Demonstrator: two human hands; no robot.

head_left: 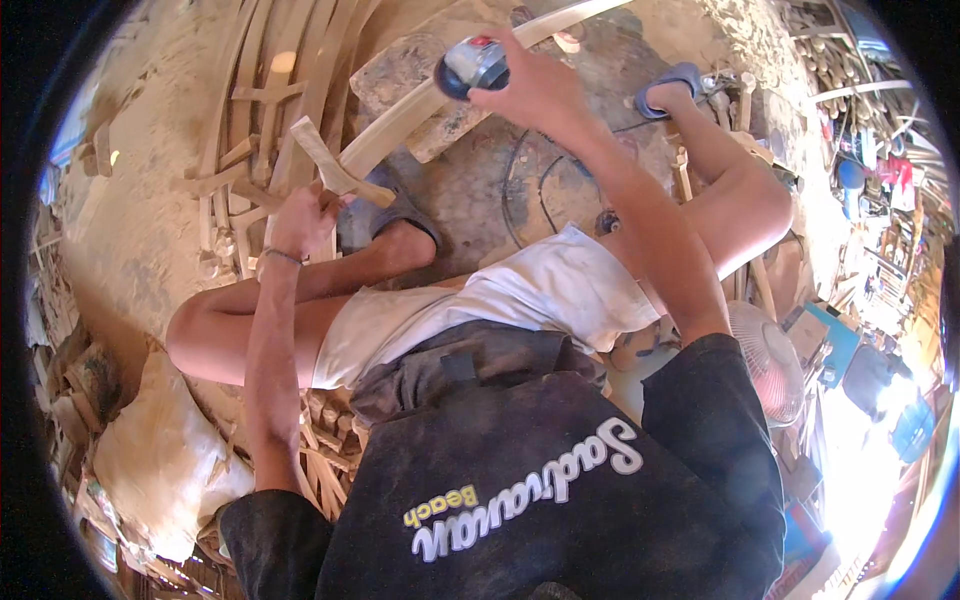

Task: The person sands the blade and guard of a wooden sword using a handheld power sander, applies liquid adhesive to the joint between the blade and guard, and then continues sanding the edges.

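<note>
Head view: a long, pale wooden piece (390,130) is held slantwise beyond the person's legs, its near end set by the left hand (300,222) and its length run out ahead and to the right. At that near end a short cross-piece (325,160) is seen, angled across the long axis. The fingers of the left hand are curled in a grasp about this end, though their exact hold is partly hidden.

By the right hand (545,90) a grey power tool (475,66) is gripped, its dark round head directed leftward and placed over the wooden piece, well apart from the cross-piece. The farther stretch is thus reached more nearly by the right hand, the cross-piece end by the left. Whether wood is touched by the tool's head cannot be told. Beneath the wooden piece a worn block (385,72) is seen, and similar wooden strips (250,65) are laid to the left.
</note>
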